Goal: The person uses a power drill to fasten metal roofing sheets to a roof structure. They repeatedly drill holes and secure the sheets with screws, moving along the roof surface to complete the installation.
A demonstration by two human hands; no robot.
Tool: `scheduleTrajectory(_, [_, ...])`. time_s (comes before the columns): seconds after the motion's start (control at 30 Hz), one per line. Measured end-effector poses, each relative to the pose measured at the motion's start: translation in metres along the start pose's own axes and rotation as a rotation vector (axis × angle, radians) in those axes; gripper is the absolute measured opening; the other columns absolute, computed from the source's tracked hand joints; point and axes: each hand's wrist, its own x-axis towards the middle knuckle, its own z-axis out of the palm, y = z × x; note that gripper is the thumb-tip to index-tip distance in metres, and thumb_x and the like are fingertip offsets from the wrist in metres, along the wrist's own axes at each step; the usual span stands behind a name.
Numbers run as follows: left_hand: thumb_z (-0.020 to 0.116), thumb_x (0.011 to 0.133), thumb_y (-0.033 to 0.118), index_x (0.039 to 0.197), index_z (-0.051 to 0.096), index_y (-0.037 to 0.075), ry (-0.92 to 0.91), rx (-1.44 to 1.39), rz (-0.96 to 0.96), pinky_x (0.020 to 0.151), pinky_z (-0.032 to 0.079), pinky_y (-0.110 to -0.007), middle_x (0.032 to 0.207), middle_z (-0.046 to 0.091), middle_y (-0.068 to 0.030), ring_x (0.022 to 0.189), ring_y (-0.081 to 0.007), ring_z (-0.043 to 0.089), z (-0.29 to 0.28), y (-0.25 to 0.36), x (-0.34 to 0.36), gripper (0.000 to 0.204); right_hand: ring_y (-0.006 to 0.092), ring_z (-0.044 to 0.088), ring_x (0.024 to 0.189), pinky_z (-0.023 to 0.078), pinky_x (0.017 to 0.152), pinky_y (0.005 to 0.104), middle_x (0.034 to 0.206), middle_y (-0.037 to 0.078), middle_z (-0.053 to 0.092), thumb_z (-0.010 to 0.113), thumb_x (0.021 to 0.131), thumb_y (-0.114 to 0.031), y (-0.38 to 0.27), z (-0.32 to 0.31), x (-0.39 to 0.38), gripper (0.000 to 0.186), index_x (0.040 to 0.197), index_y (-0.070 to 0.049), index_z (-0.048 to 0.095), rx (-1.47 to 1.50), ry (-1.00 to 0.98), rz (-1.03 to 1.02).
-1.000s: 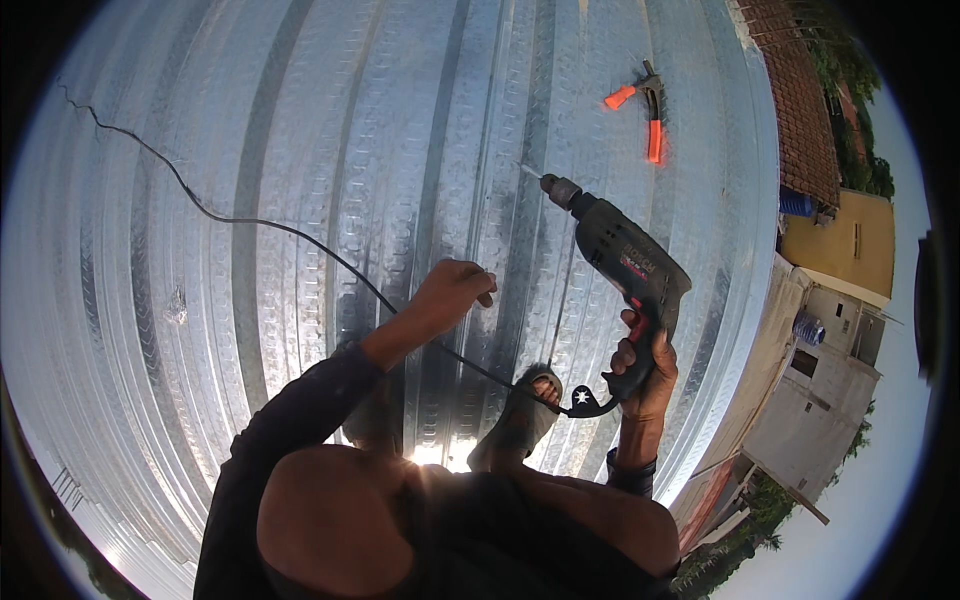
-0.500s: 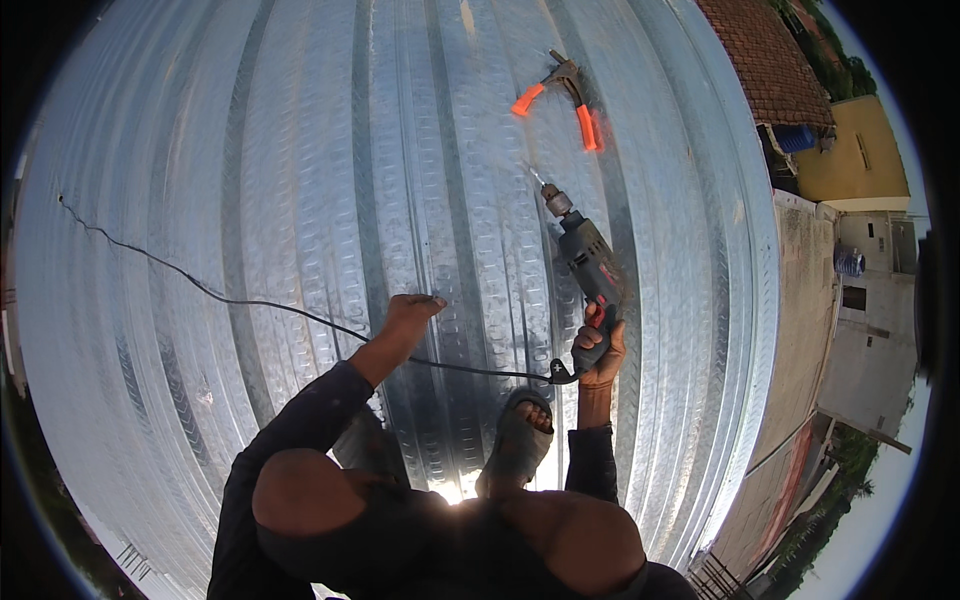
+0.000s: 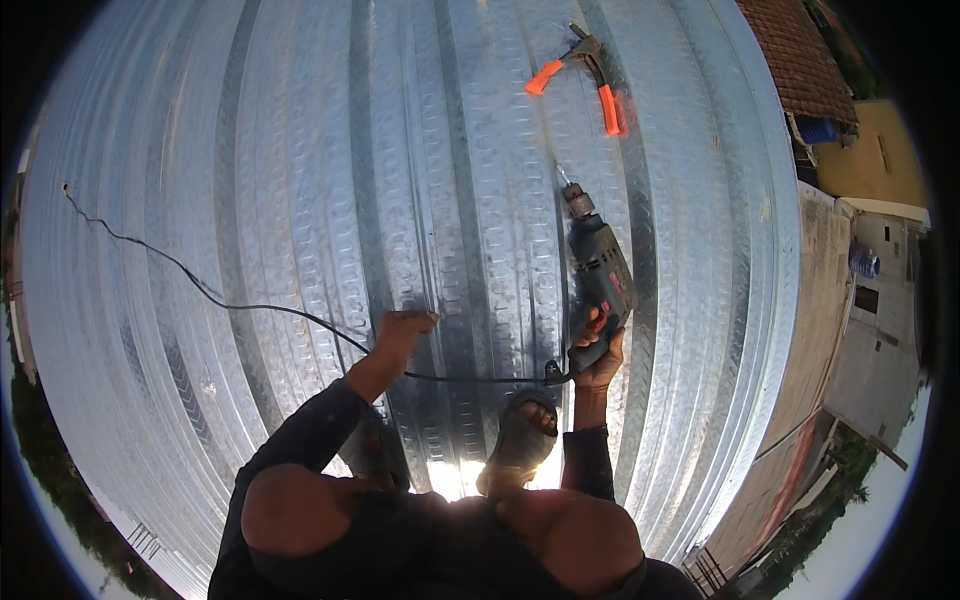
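One corded drill (image 3: 600, 275) is held by the right hand (image 3: 598, 352), grip wrapped tight round its handle. Its long axis runs roughly up the picture, bit end pointed away from the person and tipped slightly left, down near the corrugated metal roof (image 3: 300, 200). One black cord (image 3: 250, 305) trails off left across the sheets. The left hand (image 3: 405, 330) is pressed onto the roof, right by the cord; whether anything's gripped there can't really be told. Two orange-handled tools (image 3: 580, 75) are lying further up, well apart from the drill. One sandalled foot (image 3: 520, 440) is planted below.
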Motion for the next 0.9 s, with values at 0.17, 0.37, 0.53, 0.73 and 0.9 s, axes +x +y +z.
scheduleTrajectory(0.17, [0.075,0.089,0.029,0.091,0.073,0.001,-0.077,0.026,0.115,0.046,0.031,-0.030,0.061,0.048,0.0027,0.047,-0.0089,0.038,-0.005,-0.003,0.002,0.028,0.0206,0.064,0.081,0.052,0.065,0.0335,0.117,0.014,0.068,0.064,0.095,-0.052,-0.008,0.017,-0.019,0.059,0.130,-0.005,0.061,-0.811,0.475,-0.067])
scheduleTrajectory(0.37, [0.072,0.090,0.033,0.088,0.074,0.002,-0.084,-0.001,0.067,0.047,0.033,-0.032,0.062,0.049,0.0021,0.050,-0.0104,0.041,-0.008,0.015,-0.004,0.031,0.0184,0.062,0.058,0.048,0.056,0.0351,0.071,0.015,0.069,0.059,0.100,-0.033,-0.052,0.142,0.020,0.044,0.085,0.006,0.073,-1.888,0.391,-0.540])
scheduleTrajectory(0.53, [0.073,0.089,0.031,0.090,0.073,0.003,-0.128,-0.081,0.298,0.048,0.029,-0.031,0.059,0.040,0.0050,0.050,-0.0083,0.037,-0.013,-0.002,0.006,0.028,0.0195,0.066,0.074,0.055,0.065,0.0334,0.094,0.014,0.071,0.066,0.095,-0.041,0.031,0.254,0.247,0.051,0.115,0.006,0.068,-1.502,0.093,-0.329])
scheduleTrajectory(0.73, [0.071,0.090,0.025,0.100,0.072,0.001,-0.223,-0.223,0.022,0.048,0.025,-0.028,0.063,0.046,0.0052,0.049,-0.0068,0.031,0.000,0.035,-0.043,0.026,0.0213,0.063,0.062,0.052,0.055,0.0375,0.078,0.008,0.066,0.069,0.089,-0.038,0.068,0.278,0.412,0.036,0.094,-0.003,0.067,-1.459,0.306,-0.262])
scheduleTrajectory(0.9, [0.070,0.092,0.023,0.113,0.068,0.001,-0.175,-0.327,0.051,0.047,0.028,-0.024,0.085,0.065,0.0007,0.052,-0.0038,0.035,-0.037,0.028,-0.050,0.030,0.0169,0.048,0.051,0.040,0.046,0.0359,0.066,0.004,0.054,0.061,0.079,-0.014,0.043,0.291,0.384,0.008,0.082,-0.007,0.058,-1.023,-0.113,0.110])
